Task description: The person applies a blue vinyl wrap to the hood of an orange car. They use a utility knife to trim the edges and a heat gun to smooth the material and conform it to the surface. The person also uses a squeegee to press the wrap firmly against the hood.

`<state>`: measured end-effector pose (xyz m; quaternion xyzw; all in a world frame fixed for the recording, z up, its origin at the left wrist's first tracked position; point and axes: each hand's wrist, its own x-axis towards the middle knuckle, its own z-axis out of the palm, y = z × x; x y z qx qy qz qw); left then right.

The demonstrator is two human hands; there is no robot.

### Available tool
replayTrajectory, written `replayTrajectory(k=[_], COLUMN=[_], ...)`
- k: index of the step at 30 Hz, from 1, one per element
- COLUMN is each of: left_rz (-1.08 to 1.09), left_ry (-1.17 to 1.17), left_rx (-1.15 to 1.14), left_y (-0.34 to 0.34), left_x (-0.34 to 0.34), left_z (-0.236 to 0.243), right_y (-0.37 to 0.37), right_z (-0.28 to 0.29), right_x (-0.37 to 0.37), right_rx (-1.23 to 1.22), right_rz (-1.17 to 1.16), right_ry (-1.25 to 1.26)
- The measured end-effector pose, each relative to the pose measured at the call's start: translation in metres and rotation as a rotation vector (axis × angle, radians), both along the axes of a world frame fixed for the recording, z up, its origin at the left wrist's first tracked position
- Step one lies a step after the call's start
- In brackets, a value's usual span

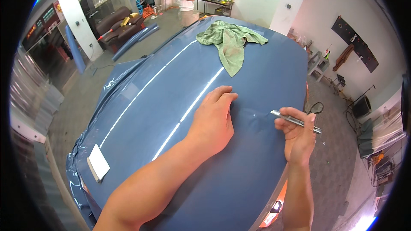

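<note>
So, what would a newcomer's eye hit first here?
The big blue car surface filling the middle, with a crumpled green cloth lying across its far part. Then the silver knife in the right hand, right of centre, with the left hand near the middle.

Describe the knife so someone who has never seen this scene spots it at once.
Start at the big blue hood in the middle, then go to the right hand near its right edge. The knife slants across that hand: slim, straight and silvery, unlike the crumpled green cloth on the hood.
</note>
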<state>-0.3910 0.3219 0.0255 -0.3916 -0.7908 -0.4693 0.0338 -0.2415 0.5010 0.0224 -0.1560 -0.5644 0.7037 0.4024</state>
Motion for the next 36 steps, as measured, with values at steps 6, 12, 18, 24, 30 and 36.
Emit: replayTrajectory(k=[6, 12, 18, 24, 30, 36], left_rz=[-0.143, -0.172, -0.233, -0.233, -0.194, -0.110], left_ry=[0.130, 0.156, 0.215, 0.206, 0.175, -0.126], left_rx=[-0.073, -0.127, -0.125, -0.106, -0.011, 0.120], left_y=[-0.004, -0.007, -0.008, -0.005, 0.001, 0.000], left_x=[-0.003, 0.001, 0.003, 0.000, -0.005, -0.009], left_z=[-0.002, 0.006, 0.010, 0.008, -0.002, 0.000], right_y=[0.006, 0.008, 0.013, 0.004, -0.007, -0.047], right_z=[0.006, 0.004, 0.005, -0.001, -0.007, 0.000], right_x=[0.001, 0.003, 0.005, 0.003, -0.002, 0.016], right_rx=[-0.076, 0.135, 0.260, 0.245, 0.527, 0.989], right_rz=[0.011, 0.160, 0.212, 0.108, -0.066, -0.059], right_ry=[-0.172, -0.260, -0.289, -0.239, -0.308, -0.265])
